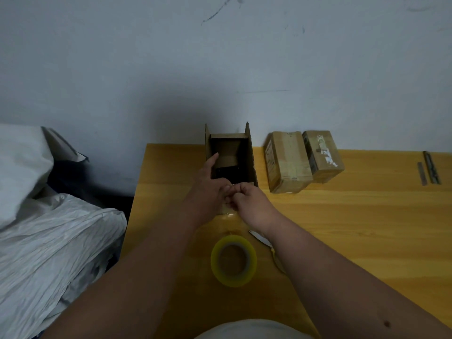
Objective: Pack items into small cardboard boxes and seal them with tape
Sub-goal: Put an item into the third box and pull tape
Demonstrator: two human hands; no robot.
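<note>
An open small cardboard box (250,160) stands on the wooden table (342,228) against the wall, with its side flaps upright and its inside dark. My left hand (210,189) lies at the box's near left corner, index finger stretched along the left wall. My right hand (249,201) is curled just in front of the box, fingertips meeting those of the left hand. Between them they pinch a pale strip of clear tape (228,212), mostly hidden under the hands. A roll of yellowish clear tape (233,260) lies flat nearer to me.
Two sealed, taped boxes (288,162) (322,155) lie side by side right of the open box. Scissors (263,239) peek out from under my right forearm. A metal cutter and a blade (431,167) lie at the far right. White bags (49,216) are piled left of the table.
</note>
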